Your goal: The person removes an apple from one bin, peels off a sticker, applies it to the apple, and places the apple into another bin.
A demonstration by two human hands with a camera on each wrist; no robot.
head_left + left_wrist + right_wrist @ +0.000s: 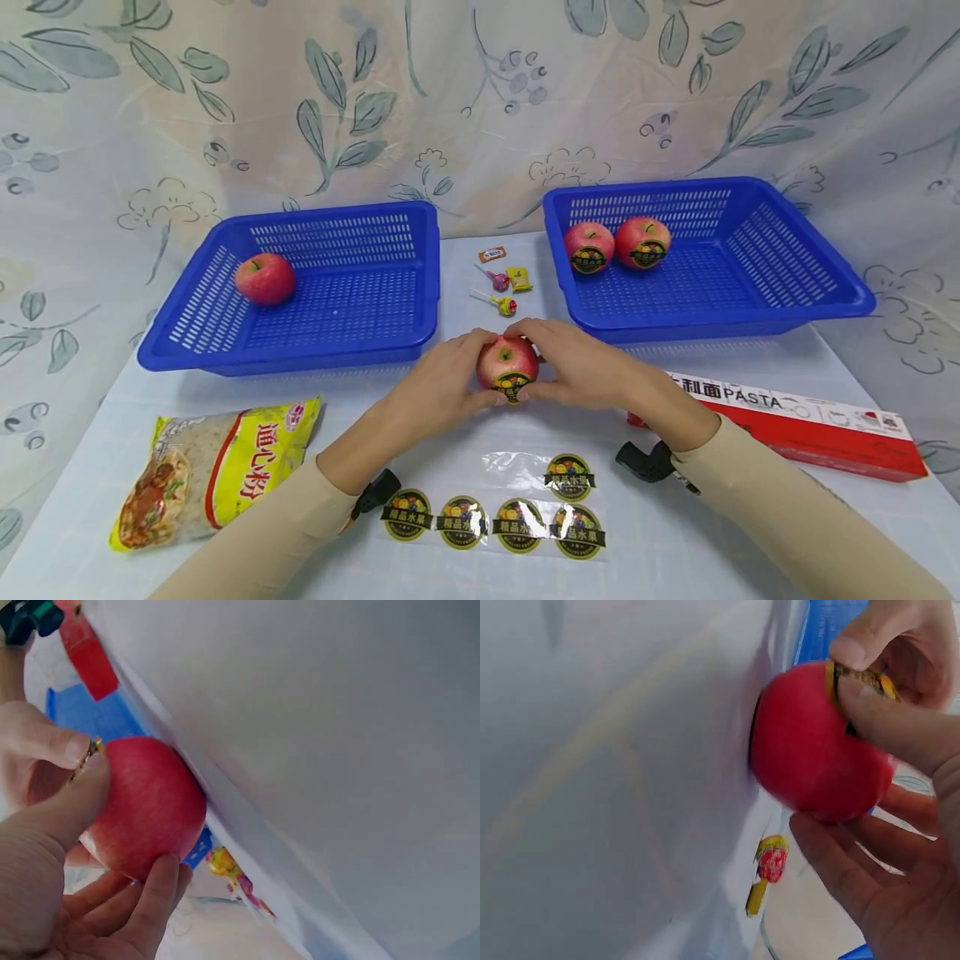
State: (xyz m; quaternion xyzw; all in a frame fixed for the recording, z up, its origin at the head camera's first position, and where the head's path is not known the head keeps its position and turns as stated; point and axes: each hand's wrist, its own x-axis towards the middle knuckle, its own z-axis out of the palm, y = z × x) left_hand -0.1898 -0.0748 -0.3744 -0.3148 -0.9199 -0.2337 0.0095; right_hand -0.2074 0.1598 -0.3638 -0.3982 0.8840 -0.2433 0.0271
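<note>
A red apple (504, 360) stands at the middle of the table, stem up, held between both hands. On its near side is a round black-and-gold sticker (512, 386). My left hand (447, 375) grips the apple from the left, its thumb on the sticker's edge and its fingers round the far side. From the right, my right hand (577, 362) holds it likewise, thumb on the sticker. In the right wrist view the thumbs press the sticker (859, 679) against the apple (810, 750). The left wrist view shows the fingers under the apple (150, 810).
The left blue basket (337, 354) holds one plain apple (266, 278); the right basket (720, 321) holds two stickered apples (642, 242). Between them lie several candies (498, 281). A yellow pasta bag (217, 471), a red pasta box (810, 437) and a sticker sheet (495, 479) lie nearer.
</note>
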